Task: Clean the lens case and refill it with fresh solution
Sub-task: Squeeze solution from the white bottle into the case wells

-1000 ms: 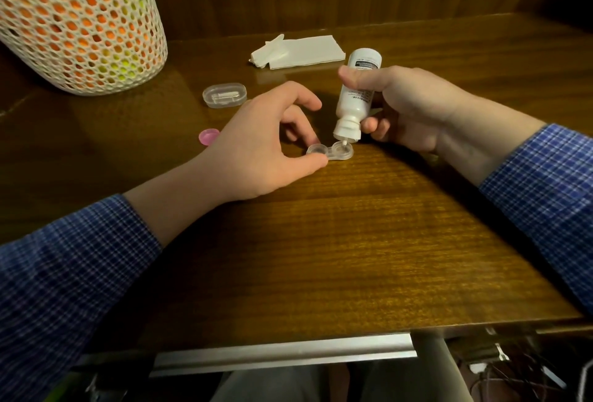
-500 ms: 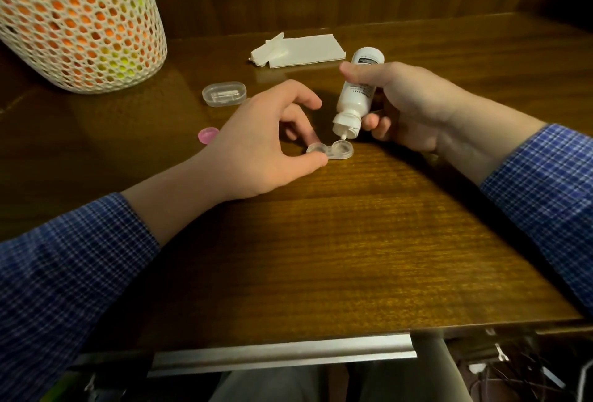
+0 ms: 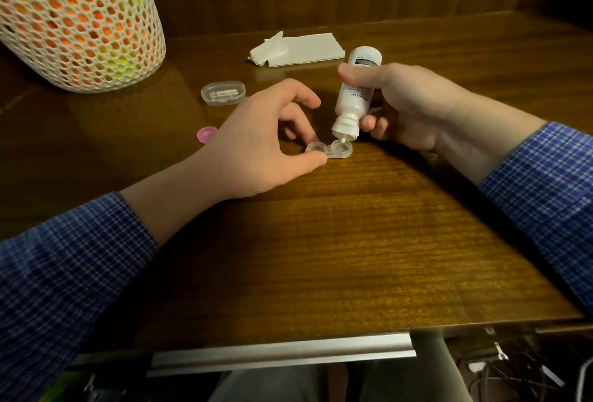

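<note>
Lens case [image 3: 329, 150] flat on bench [image 3: 369, 225], pinched at left well by left hand [image 3: 256, 144]. Solution bottle [image 3: 354, 93] gripped inverted by right hand [image 3: 407, 103], nozzle just above right well. Refilling under way, seemingly. Next: squeeze gently, then shift to left well without overflowing.

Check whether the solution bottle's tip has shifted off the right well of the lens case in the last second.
No. The solution bottle tip sits over the same right well of the lens case, after lifting slightly half a second ago and coming back down.
</note>
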Motion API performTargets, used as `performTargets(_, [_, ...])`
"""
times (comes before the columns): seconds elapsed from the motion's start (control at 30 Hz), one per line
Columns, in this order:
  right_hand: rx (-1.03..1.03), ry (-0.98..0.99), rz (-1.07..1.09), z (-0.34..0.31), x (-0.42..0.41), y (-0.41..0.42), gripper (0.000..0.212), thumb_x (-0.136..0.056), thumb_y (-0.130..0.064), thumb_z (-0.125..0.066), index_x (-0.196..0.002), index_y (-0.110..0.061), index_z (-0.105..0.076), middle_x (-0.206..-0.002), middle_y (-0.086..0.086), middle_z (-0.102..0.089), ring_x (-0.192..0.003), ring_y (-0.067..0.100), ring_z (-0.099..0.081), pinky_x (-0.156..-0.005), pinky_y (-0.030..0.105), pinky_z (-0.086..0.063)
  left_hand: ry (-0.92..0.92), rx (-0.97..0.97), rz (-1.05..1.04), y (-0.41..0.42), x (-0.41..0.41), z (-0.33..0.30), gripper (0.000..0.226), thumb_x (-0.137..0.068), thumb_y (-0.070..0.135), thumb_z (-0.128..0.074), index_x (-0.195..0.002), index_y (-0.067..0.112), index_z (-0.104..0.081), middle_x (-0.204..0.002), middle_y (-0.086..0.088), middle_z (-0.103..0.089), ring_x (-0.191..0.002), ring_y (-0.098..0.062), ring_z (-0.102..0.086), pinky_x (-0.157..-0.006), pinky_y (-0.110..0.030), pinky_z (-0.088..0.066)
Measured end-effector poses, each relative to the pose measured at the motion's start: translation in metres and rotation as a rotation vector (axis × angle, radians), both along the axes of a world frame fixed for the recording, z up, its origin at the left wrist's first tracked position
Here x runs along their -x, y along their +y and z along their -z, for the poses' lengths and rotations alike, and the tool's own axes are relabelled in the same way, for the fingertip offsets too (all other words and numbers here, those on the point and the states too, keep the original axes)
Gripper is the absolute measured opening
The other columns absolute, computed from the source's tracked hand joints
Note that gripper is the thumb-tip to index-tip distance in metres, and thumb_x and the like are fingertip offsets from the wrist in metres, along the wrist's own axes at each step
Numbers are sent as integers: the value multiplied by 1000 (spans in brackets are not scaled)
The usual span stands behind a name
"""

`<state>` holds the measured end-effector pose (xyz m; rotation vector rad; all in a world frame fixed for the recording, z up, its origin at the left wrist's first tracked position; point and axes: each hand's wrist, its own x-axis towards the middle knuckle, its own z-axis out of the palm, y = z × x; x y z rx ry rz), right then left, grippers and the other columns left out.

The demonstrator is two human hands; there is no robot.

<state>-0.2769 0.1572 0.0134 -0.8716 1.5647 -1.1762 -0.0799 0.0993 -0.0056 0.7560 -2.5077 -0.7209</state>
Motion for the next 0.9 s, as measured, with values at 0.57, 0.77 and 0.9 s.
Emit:
performTargets(0.57, [8, 1, 13, 0, 0, 0, 27, -95, -41, -68, -98, -15, -60, -78, 3, -68, -47, 8, -48, -39, 16, -33, -3, -6, -2, 0, -1, -1, 62, -78, 33, -86, -132, 28, -54, -90, 19, -74, -95, 8, -64, -75, 0, -42])
performTargets(0.77, [13, 1, 16, 1, 0, 0, 27, -95, -41, -69, -98, -15, -60, -78, 3, -68, -46, 8, -48, -40, 16, -33, 8, -6, 3, 1, 0, 0, 61, -79, 30, -86, -131, 26, -55, -90, 18, -74, -94, 9, -65, -75, 0, -43])
performTargets(0.9, [11, -2, 20, 0, 0, 0, 27, -94, -42, -69, -97, -16, -61, -74, 1, -68, -46, 8, -49, -39, 16, -34, 0, -11, 1, 0, -1, -1, 61, -79, 31, -86, -132, 27, -54, -90, 19, -74, -94, 8, -65, -75, 0, -43])
